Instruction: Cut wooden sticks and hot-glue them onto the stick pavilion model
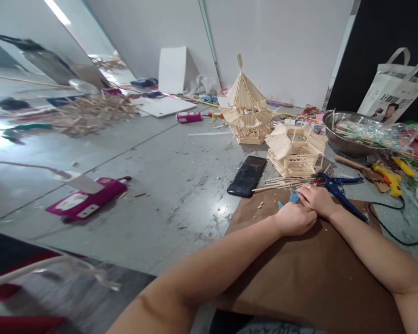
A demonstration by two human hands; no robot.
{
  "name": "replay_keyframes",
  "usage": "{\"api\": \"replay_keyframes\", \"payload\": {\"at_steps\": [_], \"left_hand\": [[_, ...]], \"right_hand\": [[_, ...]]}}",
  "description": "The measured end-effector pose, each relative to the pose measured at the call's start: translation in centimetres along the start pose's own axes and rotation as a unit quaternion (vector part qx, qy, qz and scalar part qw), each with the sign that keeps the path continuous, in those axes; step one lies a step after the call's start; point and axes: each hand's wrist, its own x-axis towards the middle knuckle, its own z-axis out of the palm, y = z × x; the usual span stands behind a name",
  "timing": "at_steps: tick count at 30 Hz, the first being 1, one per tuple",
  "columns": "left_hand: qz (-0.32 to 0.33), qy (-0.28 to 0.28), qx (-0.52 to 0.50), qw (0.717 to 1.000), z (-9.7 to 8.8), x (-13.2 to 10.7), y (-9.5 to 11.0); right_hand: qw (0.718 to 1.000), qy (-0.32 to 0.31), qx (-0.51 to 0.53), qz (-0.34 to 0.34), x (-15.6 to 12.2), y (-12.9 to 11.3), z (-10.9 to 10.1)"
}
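Both my hands rest together on a brown paper sheet (310,273) on the grey floor. My left hand (294,218) is curled into a loose fist, its fingers closed against the right hand. My right hand (316,198), a ring on one finger, is bent over a small blue piece (293,197) and presses on it; what its fingertips pinch is hidden. Loose wooden sticks (282,182) lie just beyond the hands. Blue-handled cutters (337,185) lie right of my right hand. A low stick-built model (294,148) stands behind them, with a taller stick pagoda (246,104) farther back.
A black phone (247,175) lies left of the sticks. A metal bowl (348,134) of packed sticks, a yellow glue gun (392,178) with its black cord, and a white bag (393,88) are at right. A pink box (87,197) and a stick heap (90,111) lie at left.
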Motion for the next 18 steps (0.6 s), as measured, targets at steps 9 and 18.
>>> {"api": "replay_keyframes", "payload": {"at_steps": [9, 18], "left_hand": [[-0.014, -0.035, -0.018, 0.999, 0.02, 0.07, 0.13], [-0.014, -0.015, -0.008, 1.000, 0.21, 0.35, 0.08]], "right_hand": [[0.999, 0.036, -0.023, 0.001, -0.13, -0.02, 0.37], [0.999, 0.036, -0.024, 0.000, 0.06, 0.47, 0.71]]}}
